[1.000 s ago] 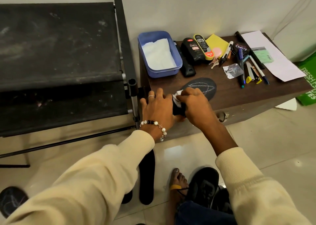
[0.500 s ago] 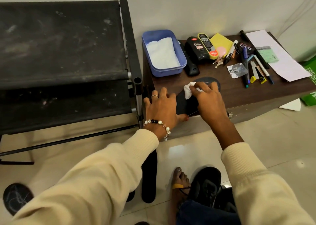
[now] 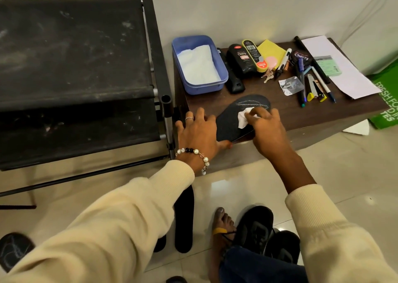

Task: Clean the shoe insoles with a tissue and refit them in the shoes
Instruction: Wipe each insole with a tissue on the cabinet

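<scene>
- We have the flat black foam insole [image 3: 235, 119] lying on the front edge of the dark brown wooden cabinet top [image 3: 277, 110], its heel end sticking out past the edge.
- Our left hand [image 3: 199, 132] lies on the heel end with fingers nearly straight, thumb tucked under the overhang, steadying rather than clenching.
- Our right hand [image 3: 266, 130] pinches a crumpled white tissue [image 3: 244, 119] and presses it on the insole's middle.
- We judge the insole light, thin and bendy; best held at the heel or along the edges, since it would curl or slide if pushed hard.
- The tissue looks soft and liable to tear.
- A second black insole [image 3: 184, 220] rests on the glossy cream floor tiles [image 3: 336, 175], near the pair of black shoes [image 3: 267, 231].
- A blue plastic tub [image 3: 224, 82] with white tissues stands behind, beside polish bottles and pens.
</scene>
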Motion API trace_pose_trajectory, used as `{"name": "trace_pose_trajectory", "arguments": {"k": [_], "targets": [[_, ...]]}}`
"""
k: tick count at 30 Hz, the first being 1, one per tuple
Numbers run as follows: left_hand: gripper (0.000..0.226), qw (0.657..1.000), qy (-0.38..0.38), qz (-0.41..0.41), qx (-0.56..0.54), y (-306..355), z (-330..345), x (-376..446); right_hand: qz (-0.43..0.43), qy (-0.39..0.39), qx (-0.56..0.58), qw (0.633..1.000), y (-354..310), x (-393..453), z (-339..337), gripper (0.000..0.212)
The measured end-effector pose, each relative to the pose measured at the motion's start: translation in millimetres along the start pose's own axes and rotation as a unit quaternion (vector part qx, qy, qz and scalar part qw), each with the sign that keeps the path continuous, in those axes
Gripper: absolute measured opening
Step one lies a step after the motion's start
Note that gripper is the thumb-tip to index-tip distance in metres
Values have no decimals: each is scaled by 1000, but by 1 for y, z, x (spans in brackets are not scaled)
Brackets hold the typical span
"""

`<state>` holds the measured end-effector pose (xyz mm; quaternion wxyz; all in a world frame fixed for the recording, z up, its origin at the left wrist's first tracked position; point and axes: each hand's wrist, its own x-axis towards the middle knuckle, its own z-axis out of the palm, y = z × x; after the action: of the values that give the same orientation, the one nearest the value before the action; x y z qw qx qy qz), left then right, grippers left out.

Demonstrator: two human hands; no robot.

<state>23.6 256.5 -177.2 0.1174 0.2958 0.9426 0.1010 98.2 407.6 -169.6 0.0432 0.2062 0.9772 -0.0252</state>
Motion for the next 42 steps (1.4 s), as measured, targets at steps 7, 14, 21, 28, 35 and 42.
{"name": "trace_pose_trajectory", "arguments": {"k": [7,14,21,28,35,42], "targets": [[74,1000,-7,6,7,10,3,-6,-130,26,6,991,17,-17,8,50],[73,999,15,35,23,9,3,-6,-37,63,50,996,16,-7,5,46],[74,999,6,39,2,8,5,-2,-41,86,63,993,28,-3,7,21],[72,999,4,34,-6,10,5,-2,61,101,95,988,29,1,9,22],[73,1000,0,31,-3,10,4,-1,24,96,79,992,30,4,9,22],[73,1000,1,23,10,11,3,-2,45,72,60,995,9,13,10,24]]}}
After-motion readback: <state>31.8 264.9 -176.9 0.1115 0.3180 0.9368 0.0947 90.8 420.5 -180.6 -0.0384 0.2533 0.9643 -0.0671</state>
